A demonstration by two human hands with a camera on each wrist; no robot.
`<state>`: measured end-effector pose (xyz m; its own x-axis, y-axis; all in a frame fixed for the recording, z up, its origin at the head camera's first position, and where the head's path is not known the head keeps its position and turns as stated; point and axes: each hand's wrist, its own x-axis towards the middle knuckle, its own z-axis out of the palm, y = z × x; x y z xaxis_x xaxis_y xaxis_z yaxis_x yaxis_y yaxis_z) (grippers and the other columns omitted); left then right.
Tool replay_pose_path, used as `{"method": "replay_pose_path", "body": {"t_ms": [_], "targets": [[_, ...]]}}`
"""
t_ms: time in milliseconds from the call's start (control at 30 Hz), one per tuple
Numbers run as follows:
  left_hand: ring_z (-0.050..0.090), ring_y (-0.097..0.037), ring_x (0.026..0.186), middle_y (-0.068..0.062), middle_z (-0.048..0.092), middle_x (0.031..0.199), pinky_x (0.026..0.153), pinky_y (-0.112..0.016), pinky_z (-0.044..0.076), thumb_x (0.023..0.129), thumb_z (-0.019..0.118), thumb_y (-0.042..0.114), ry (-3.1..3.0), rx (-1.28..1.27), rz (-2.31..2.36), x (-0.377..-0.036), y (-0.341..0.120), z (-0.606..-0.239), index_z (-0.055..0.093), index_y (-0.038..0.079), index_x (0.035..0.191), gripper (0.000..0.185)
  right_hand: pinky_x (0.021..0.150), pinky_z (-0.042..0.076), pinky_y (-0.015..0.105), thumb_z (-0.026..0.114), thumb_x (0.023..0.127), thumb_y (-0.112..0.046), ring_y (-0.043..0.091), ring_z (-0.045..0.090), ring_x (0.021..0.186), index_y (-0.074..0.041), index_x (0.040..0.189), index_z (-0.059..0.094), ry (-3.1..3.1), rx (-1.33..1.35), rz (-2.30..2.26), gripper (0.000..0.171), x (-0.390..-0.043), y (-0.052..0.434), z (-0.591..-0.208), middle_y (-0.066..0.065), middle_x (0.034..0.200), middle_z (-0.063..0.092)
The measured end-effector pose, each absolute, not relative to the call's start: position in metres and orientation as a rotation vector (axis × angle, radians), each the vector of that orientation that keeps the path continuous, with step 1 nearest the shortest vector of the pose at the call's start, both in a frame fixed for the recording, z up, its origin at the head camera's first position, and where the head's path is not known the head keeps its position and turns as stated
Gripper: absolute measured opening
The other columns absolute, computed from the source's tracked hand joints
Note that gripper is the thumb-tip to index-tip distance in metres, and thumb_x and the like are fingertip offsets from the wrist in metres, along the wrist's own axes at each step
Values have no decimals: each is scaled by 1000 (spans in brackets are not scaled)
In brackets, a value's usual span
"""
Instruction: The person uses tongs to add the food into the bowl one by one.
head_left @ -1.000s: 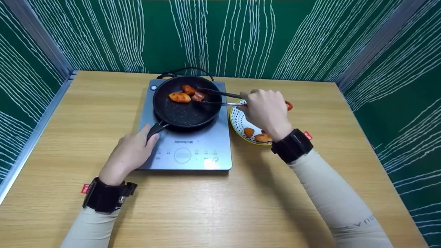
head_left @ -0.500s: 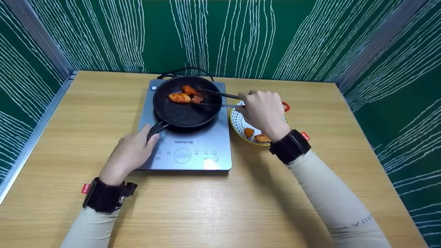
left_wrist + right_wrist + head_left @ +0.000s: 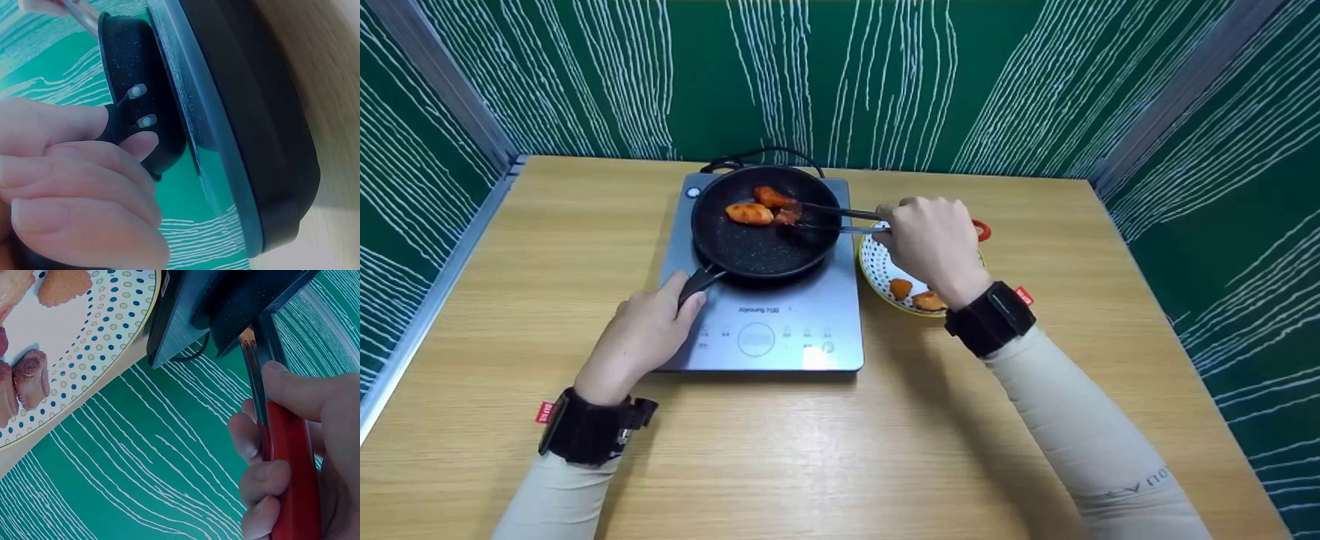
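My right hand [image 3: 934, 244] squeezes the red-handled tongs [image 3: 840, 217], tips just beyond my fingers nipping a browned piece [image 3: 789, 215] | my left hand [image 3: 649, 330] clenches the pan handle [image 3: 697, 283] to steady the pan [image 3: 765, 225] on the cooktop [image 3: 769, 330] | dotted plate [image 3: 877, 266] under my right wrist, handy for reaching

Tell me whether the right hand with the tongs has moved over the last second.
Yes, slightly. The right hand has slid left toward the pan, covering more of the dotted plate, and the tongs have closed toward the food.
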<state>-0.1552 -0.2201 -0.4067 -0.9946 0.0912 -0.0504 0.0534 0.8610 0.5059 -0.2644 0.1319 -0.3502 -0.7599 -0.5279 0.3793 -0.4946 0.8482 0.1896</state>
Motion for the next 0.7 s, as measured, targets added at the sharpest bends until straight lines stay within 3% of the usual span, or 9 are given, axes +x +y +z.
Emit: {"method": "replay_pose_path", "body": {"t_ms": [200,400,700], "targets": [[56,-30,72,-14,53,86,57,-37,36,115,45,35,2949,108,810,-155,-221,-407,51,9,125,28,50,49,42,80,98,-33,26,57,57,-13,112,81,-2626,747,-112,25,-266,128,-351,10,75,69],[56,-31,71,-14,53,85,57,-37,37,115,46,36,2949,106,804,-155,-221,-408,51,10,124,28,51,50,43,79,98,-36,28,60,59,-13,109,79,-2629,753,-58,26,-265,134,-355,10,77,71],[56,-30,70,-13,52,83,55,-37,37,115,45,35,2951,121,807,-154,-221,-407,51,9,124,28,46,45,40,76,100,-41,27,64,59,-13,121,78,-2625,756,183,35,-248,180,-346,9,86,76]]}}
